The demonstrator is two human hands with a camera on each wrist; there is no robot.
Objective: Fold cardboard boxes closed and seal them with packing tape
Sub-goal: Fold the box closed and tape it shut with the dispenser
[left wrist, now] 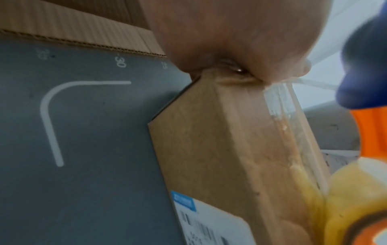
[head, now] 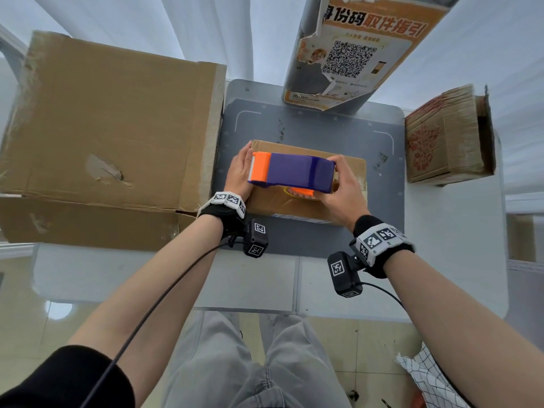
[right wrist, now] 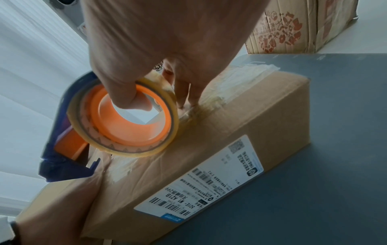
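A small brown cardboard box (head: pixel 351 169) lies closed on the grey mat (head: pixel 323 125), with clear tape along its top seam (right wrist: pixel 211 99). My left hand (head: pixel 240 172) presses flat on the box's left end; the left wrist view shows its palm (left wrist: pixel 230 33) against the box's edge (left wrist: pixel 220 149). My right hand (head: pixel 341 187) grips a purple and orange tape dispenser (head: pixel 294 172) that sits on top of the box. The thumb is hooked in the orange core of the tape roll (right wrist: pixel 125 132), and the fingers reach over the dispenser down to the taped seam.
A large worn cardboard box (head: pixel 112 128) stands at the left edge of the mat. A printed carton (head: pixel 447 136) stands at the right. A pillar with an orange poster (head: pixel 359 54) rises behind. A shipping label (right wrist: pixel 199 182) covers the small box's near side.
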